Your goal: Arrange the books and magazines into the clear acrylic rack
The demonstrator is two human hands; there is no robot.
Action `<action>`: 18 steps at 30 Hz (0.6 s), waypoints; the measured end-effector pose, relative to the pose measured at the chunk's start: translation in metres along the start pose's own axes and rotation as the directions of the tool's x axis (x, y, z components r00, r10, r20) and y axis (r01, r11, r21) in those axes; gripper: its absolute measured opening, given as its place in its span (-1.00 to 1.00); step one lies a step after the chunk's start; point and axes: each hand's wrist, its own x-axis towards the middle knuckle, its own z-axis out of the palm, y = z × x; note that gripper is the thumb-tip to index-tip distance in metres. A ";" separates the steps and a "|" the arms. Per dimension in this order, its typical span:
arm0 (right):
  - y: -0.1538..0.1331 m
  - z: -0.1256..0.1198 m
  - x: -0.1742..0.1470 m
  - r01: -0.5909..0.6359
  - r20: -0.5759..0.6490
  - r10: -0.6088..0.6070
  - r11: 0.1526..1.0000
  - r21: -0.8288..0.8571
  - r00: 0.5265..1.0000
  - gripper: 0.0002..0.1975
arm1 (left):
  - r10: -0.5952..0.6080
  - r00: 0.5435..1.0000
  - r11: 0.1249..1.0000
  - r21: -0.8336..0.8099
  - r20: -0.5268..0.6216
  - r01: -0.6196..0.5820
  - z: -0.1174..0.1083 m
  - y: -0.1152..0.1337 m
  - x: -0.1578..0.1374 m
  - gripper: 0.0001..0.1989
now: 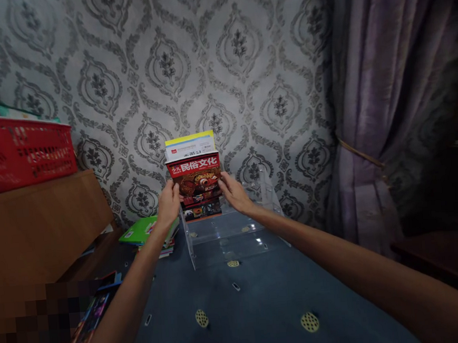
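A red and brown book (196,182) with white lettering is upright between my two hands, at the left end of a clear acrylic rack (233,225). My left hand (169,201) grips the book's left edge. On the opposite edge, the fingers of my right hand (234,191) are closed, with the thumb at the cover. Behind this book stand pale and yellow-edged books (189,143), their lower parts hidden. The stepped rack stands on a dark blue patterned cloth (262,295) against the wall.
Left of the rack lies a stack of books with a green one (140,230) on top. A red plastic basket (25,150) sits on a wooden cabinet (46,223). Purple curtains (370,102) hang at the right, and a dark colourful item (93,314) lies at lower left.
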 end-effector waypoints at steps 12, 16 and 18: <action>0.024 0.004 0.005 -0.063 0.084 0.047 0.977 0.201 0.995 -0.68 | 0.108 0.989 0.965 0.230 0.100 -0.128 -0.002 -0.009 0.007 -0.85; 0.033 0.008 0.002 -0.082 0.106 0.058 0.967 0.240 0.993 -0.65 | 0.119 0.983 0.954 0.258 0.137 -0.152 -0.002 -0.014 0.010 -0.86; 0.035 0.008 0.002 -0.075 0.109 0.051 0.972 0.225 0.993 -0.65 | 0.112 0.983 0.955 0.258 0.148 -0.148 -0.003 -0.017 0.012 -0.86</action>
